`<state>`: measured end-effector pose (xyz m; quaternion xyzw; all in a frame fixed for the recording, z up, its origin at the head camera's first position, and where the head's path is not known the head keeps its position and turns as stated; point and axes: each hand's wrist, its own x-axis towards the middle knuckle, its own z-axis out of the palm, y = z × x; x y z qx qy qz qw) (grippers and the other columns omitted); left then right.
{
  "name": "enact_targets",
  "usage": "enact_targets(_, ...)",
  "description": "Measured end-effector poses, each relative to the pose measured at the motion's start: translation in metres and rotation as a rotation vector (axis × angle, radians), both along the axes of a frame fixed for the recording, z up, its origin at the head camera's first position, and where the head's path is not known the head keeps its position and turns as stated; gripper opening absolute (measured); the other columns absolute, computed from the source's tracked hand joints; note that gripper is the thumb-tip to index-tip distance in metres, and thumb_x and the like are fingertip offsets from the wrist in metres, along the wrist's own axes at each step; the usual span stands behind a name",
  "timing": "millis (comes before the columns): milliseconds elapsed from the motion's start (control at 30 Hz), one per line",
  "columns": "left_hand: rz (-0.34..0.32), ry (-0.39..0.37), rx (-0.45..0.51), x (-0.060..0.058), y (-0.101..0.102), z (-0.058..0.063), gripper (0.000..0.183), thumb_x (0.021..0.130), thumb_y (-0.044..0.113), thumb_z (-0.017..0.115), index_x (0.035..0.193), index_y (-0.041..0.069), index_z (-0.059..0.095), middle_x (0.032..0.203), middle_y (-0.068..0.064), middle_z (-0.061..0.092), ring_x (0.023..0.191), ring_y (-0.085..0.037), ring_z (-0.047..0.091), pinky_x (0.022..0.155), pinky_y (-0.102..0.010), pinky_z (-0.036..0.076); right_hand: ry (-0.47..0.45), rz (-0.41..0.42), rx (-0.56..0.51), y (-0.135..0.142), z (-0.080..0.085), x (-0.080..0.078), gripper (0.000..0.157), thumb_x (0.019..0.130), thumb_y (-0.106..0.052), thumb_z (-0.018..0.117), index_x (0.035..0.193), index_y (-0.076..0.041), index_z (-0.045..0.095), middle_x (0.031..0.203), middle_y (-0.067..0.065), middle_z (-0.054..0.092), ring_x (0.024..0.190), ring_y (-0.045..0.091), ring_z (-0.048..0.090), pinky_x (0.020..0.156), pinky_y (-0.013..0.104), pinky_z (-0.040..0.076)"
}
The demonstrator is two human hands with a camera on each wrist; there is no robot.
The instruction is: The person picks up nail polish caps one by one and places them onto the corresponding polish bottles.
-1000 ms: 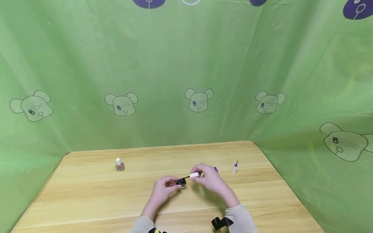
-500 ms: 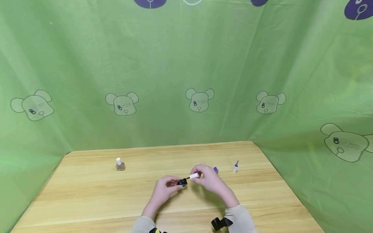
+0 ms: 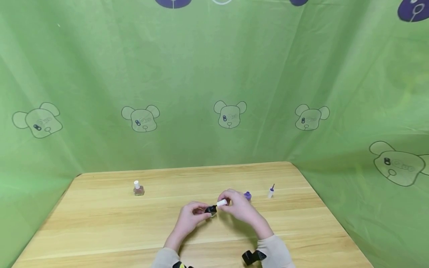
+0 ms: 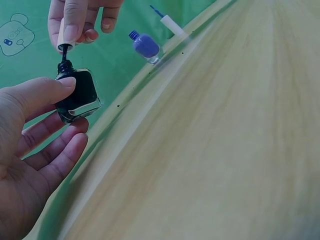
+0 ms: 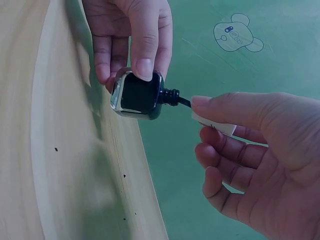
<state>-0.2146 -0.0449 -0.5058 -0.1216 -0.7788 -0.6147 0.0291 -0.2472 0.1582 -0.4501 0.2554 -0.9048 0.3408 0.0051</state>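
Note:
In my left hand (image 3: 188,219) I hold a small square glass bottle of black nail polish (image 5: 137,95) between thumb and fingers, tilted with its threaded neck toward the right hand. My right hand (image 3: 238,207) pinches the white nail polish cap (image 3: 221,203). From that cap the dark brush stem (image 5: 184,101) runs to the mouth of the bottle, its tip hidden inside the neck. Just behind the right hand stands an uncapped purple nail polish bottle (image 3: 247,196). Its white cap (image 3: 270,193) stands farther right with the purple brush pointing up.
A capped brownish nail polish bottle (image 3: 139,191) stands at the back left of the wooden table (image 3: 110,223). Green curtains (image 3: 187,82) with bear-head prints enclose the table's back and sides. Small dark specks (image 5: 124,175) dot the tabletop.
The right hand has brought the white cap closer to the black bottle's neck, and less of the brush stem shows. More of the purple bottle is visible behind the hand.

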Motion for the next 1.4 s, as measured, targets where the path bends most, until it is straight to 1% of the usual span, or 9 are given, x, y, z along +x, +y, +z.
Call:
enact_targets(100, 0.009, 0.001, -0.001, 0.006, 0.002, 0.01, 0.027, 0.08, 0.004, 0.076, 0.104, -0.004, 0.07, 0.103, -0.021, 0.068, 0.085, -0.024, 0.067, 0.075, -0.014, 0.053, 0.009, 0.009, 0.015, -0.002, -0.001, 0.0, 0.012, 0.081, -0.007, 0.074, 0.089, -0.013, 0.067, 0.087, -0.003, 0.063, 0.081, 0.011, 0.054, 0.071, 0.022, 0.046)
enact_targets(267, 0.011, 0.01, -0.003, 0.007, 0.002, 0.011, 0.025, 0.08, 0.004, 0.077, 0.104, -0.002, 0.071, 0.102, -0.02, 0.069, 0.083, -0.02, 0.067, 0.075, -0.015, 0.054, 0.017, 0.022, 0.026, -0.005, -0.004, 0.0, 0.012, 0.081, -0.008, 0.074, 0.089, -0.014, 0.068, 0.088, -0.004, 0.063, 0.08, 0.009, 0.054, 0.07, 0.019, 0.045)
enact_targets(600, -0.022, 0.017, -0.014, 0.007, 0.003, 0.014, 0.027, 0.081, 0.005, 0.076, 0.104, -0.005, 0.07, 0.102, -0.023, 0.068, 0.086, -0.027, 0.067, 0.075, -0.013, 0.052, 0.021, 0.028, 0.049, -0.011, -0.009, 0.001, 0.012, 0.081, -0.009, 0.075, 0.091, -0.012, 0.068, 0.089, -0.003, 0.063, 0.081, 0.009, 0.055, 0.071, 0.019, 0.048)
enact_targets(867, -0.017, 0.046, -0.025, 0.009, 0.004, 0.015, 0.025, 0.08, 0.004, 0.076, 0.103, -0.005, 0.07, 0.099, -0.02, 0.069, 0.083, -0.02, 0.066, 0.075, -0.016, 0.054, 0.02, 0.03, 0.048, -0.01, -0.012, 0.001, 0.009, 0.082, -0.012, 0.075, 0.088, -0.013, 0.068, 0.087, -0.005, 0.062, 0.08, 0.008, 0.053, 0.069, 0.019, 0.046)
enact_targets(967, -0.008, 0.035, -0.041, 0.006, 0.005, 0.007, 0.024, 0.081, 0.004, 0.076, 0.103, -0.004, 0.07, 0.098, -0.02, 0.069, 0.082, -0.02, 0.066, 0.074, -0.016, 0.054, 0.016, 0.029, 0.051, -0.01, -0.012, 0.001, 0.009, 0.082, -0.014, 0.075, 0.087, -0.013, 0.068, 0.086, -0.005, 0.062, 0.079, 0.008, 0.053, 0.069, 0.02, 0.045)
enact_targets(1067, -0.002, 0.031, -0.046, -0.002, 0.005, -0.007, 0.024, 0.081, 0.005, 0.076, 0.104, -0.001, 0.071, 0.099, -0.018, 0.07, 0.082, -0.02, 0.066, 0.074, -0.016, 0.054, 0.015, 0.027, 0.052, -0.01, -0.013, 0.001, 0.01, 0.082, -0.014, 0.076, 0.088, -0.013, 0.068, 0.086, -0.005, 0.062, 0.078, 0.008, 0.052, 0.069, 0.019, 0.044)
enact_targets(1167, 0.002, 0.016, -0.02, -0.009, 0.003, -0.019, 0.027, 0.081, 0.009, 0.077, 0.106, 0.001, 0.071, 0.1, -0.016, 0.07, 0.083, -0.017, 0.066, 0.074, -0.015, 0.054, 0.007, 0.028, 0.031, -0.009, -0.013, 0.001, 0.018, 0.081, -0.014, 0.076, 0.096, -0.01, 0.068, 0.086, -0.004, 0.062, 0.078, 0.009, 0.053, 0.068, 0.019, 0.045)
enact_targets(1300, 0.004, -0.006, 0.028, -0.013, 0.0, -0.024, 0.03, 0.08, 0.015, 0.079, 0.106, 0.002, 0.071, 0.104, -0.016, 0.07, 0.084, -0.014, 0.067, 0.076, -0.014, 0.054, -0.027, 0.02, -0.022, -0.007, -0.012, 0.0, 0.032, 0.081, -0.016, 0.077, 0.11, -0.009, 0.066, 0.089, -0.003, 0.062, 0.08, 0.012, 0.055, 0.069, 0.019, 0.046)
enact_targets(1400, 0.014, -0.007, 0.027, -0.014, -0.002, -0.026, 0.031, 0.08, 0.017, 0.079, 0.106, 0.002, 0.071, 0.106, -0.017, 0.069, 0.084, -0.012, 0.066, 0.076, -0.015, 0.055, -0.046, 0.009, -0.056, -0.004, -0.011, -0.001, 0.033, 0.082, -0.015, 0.075, 0.113, -0.009, 0.066, 0.093, -0.003, 0.064, 0.083, 0.013, 0.056, 0.069, 0.019, 0.046)
